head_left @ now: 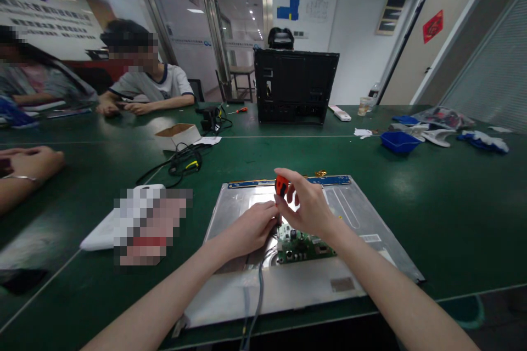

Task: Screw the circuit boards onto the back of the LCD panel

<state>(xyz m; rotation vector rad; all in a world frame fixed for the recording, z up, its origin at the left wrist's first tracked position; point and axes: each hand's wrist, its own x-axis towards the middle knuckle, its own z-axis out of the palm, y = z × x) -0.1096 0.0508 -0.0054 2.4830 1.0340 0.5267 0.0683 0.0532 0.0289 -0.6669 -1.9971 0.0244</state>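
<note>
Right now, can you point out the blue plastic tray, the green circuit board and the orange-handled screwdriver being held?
Blue plastic tray (405, 148), head view: its outer side wall.
Green circuit board (304, 254), head view: its lower, component-covered part.
Screwdriver (281, 183), head view: its orange handle, in the right hand (309, 203).

We look forward and down from head height, close over the panel at lower centre.

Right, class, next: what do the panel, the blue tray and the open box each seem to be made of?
Panel: likely sheet metal, satin grey; it throws back bright glare.
Tray: probably moulded plastic, solid blue, with thin, smooth walls.
Box: probably cardboard, matt; pale outside, plain brown inside.
</note>
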